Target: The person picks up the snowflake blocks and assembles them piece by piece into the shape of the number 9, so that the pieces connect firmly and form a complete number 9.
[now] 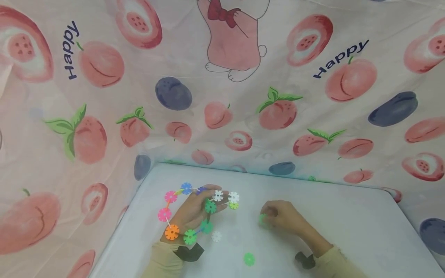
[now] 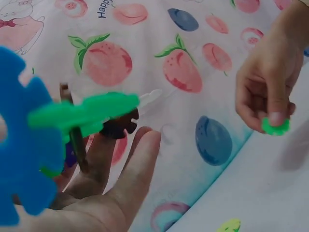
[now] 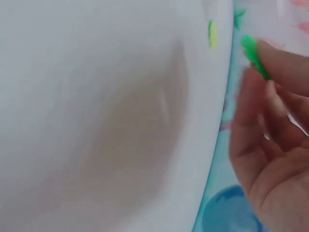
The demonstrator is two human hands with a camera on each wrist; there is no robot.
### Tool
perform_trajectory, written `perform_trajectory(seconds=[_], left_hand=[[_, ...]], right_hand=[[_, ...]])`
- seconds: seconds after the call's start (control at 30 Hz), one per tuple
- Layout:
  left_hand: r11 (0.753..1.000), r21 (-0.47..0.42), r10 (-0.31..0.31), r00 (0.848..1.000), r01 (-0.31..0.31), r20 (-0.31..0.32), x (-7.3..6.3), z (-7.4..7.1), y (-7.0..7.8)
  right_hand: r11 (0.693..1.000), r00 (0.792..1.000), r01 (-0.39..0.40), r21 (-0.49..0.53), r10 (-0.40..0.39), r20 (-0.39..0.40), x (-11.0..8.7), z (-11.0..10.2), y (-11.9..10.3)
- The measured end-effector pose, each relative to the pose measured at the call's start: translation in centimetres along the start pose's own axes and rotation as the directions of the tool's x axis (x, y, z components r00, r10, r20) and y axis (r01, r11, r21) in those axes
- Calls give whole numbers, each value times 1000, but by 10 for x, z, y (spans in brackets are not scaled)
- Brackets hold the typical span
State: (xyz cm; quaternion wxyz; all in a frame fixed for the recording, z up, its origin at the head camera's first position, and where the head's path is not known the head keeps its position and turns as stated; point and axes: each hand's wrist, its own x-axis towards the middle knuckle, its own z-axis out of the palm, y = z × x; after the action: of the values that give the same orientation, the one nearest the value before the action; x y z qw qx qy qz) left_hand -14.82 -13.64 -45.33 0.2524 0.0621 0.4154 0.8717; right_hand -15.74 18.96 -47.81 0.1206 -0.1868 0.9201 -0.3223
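My left hand (image 1: 194, 210) holds a looped chain of notched plastic discs, with its fingers partly behind the discs. Across its wrist and palm run an orange disc (image 1: 172, 232), pink discs (image 1: 164, 214), a blue disc (image 1: 186, 188) and green discs (image 1: 190, 236). In the left wrist view a large blue disc (image 2: 24, 145) hides part of the hand, and a brown disc (image 2: 119, 124) shows by the fingers. My right hand (image 1: 283, 216), raised over the table apart from the chain, pinches a single green disc (image 2: 275, 125) between thumb and finger; the right wrist view shows it edge-on.
Loose on the white table (image 1: 313, 200) lie a green disc (image 1: 249, 259) in front, a whitish disc (image 1: 216, 236) beside the chain and a yellow disc (image 1: 234, 205) beyond the left fingers. Fruit-printed cloth (image 1: 240, 104) rises behind the table. Dark bands (image 1: 189, 252) cross both sleeves.
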Motion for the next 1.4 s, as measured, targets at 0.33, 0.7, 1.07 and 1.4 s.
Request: perform_trajectory(seconds=[0.33, 0.7, 1.07, 1.4], left_hand=[[990, 137, -12, 995, 26, -97, 1, -2, -2], [997, 71, 1, 997, 4, -72, 1, 2, -1], [998, 51, 29, 997, -26, -72, 3, 3, -1], [991, 122, 69, 995, -59, -76, 4, 6, -9]], right_hand=[[953, 993, 28, 301, 8, -116, 1, 2, -52], [945, 961, 193, 262, -128, -246, 8, 17, -93], [947, 918, 226, 229, -129, -376, 10, 27, -99], [938, 838, 319, 138, -211, -503, 14, 36, -95]])
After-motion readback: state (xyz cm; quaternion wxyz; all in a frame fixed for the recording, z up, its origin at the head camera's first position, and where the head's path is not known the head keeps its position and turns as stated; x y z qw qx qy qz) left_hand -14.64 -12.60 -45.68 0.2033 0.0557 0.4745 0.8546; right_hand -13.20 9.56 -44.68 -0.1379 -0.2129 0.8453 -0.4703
